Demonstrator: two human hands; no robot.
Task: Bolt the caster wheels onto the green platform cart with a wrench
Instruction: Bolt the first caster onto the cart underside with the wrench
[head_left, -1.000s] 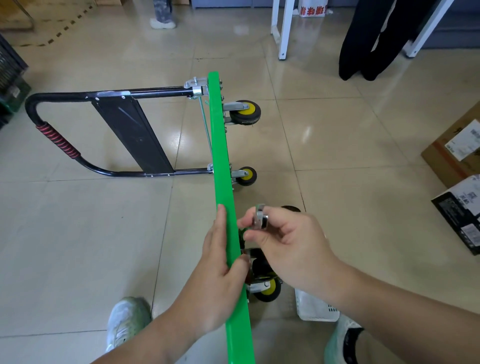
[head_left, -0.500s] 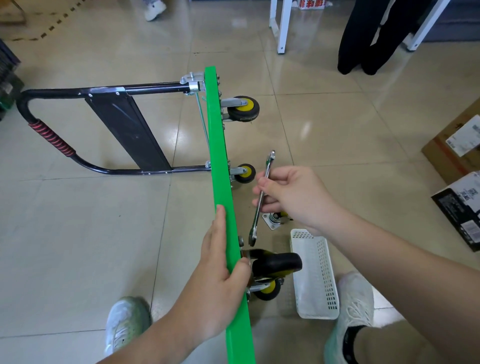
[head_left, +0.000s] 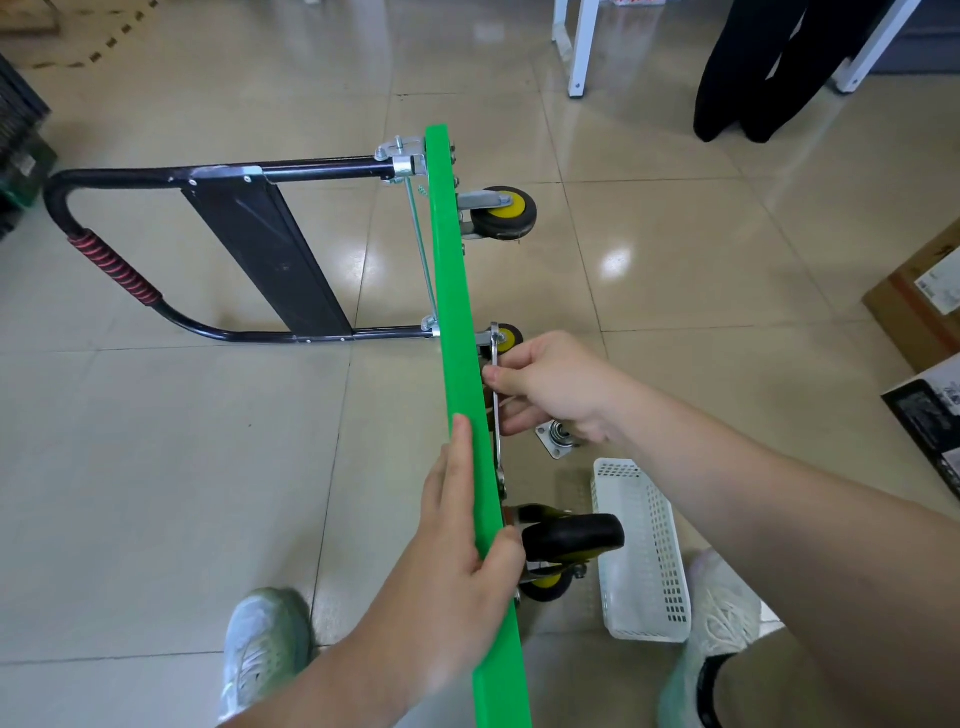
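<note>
The green platform cart (head_left: 451, 291) is standing on edge on the floor (head_left: 156, 467), exposing its underside. The left hand (head_left: 457, 566) is gripping its rim, steadying it; the right hand (head_left: 550, 389) is pinching the wrench (head_left: 496, 415), probably onto a bolt by the near caster wheel (head_left: 571, 538).

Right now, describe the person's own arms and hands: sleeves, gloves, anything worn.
The left hand and right hand wear nothing: no gloves, and no rings show. The left forearm and right forearm are uncovered as far as the frame edge, with no sleeve, watch or band in view.
</note>
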